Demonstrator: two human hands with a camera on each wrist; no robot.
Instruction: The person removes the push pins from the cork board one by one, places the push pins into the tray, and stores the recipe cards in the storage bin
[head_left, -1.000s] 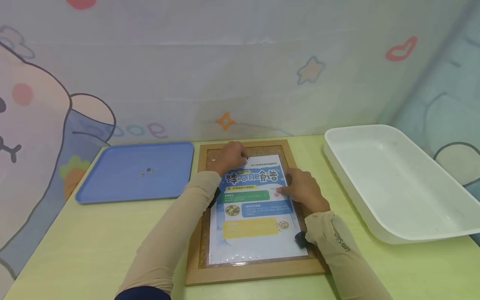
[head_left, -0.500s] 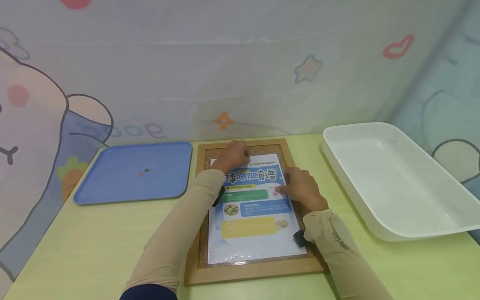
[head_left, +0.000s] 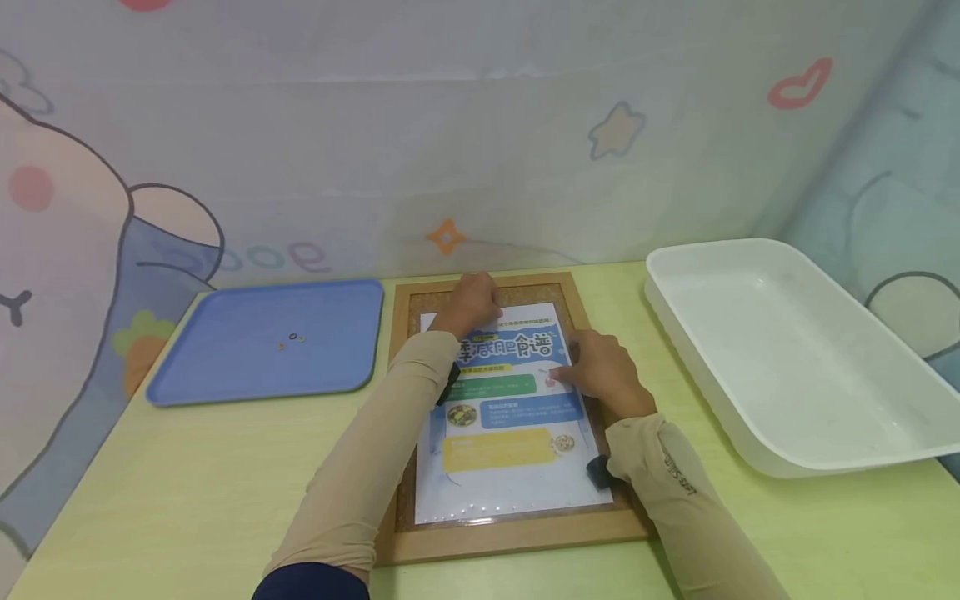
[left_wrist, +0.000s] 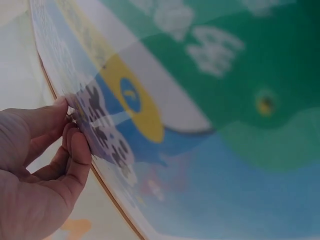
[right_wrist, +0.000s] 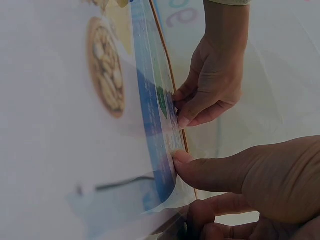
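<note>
A sheet (head_left: 513,492) printed in blue, green and yellow, under a clear cover, lies on a wood-framed cork board (head_left: 517,546). My left hand (head_left: 472,302) is bent over the sheet's top edge. Its thumb and fingers pinch a tiny tack-like piece (left_wrist: 71,117), mostly covered by the fingertips in the left wrist view. At the right side of the sheet, my right hand (head_left: 603,371) rests with its thumb (right_wrist: 212,172) stretched out and pressing on the sheet. Its other fingers lie loosely bent at the board's right side.
A blue tray (head_left: 262,375) sits left of the board with several tiny coloured pieces (head_left: 292,339) in it. On the right stands a large white basin (head_left: 750,350). A printed cloth backdrop (head_left: 360,150) rises behind the pale yellow-green table (head_left: 247,492).
My left hand and forearm have turned and shifted slightly right along the sheet's top edge, and a small dark dot by its fingertips is now hidden. My right hand keeps its place.
</note>
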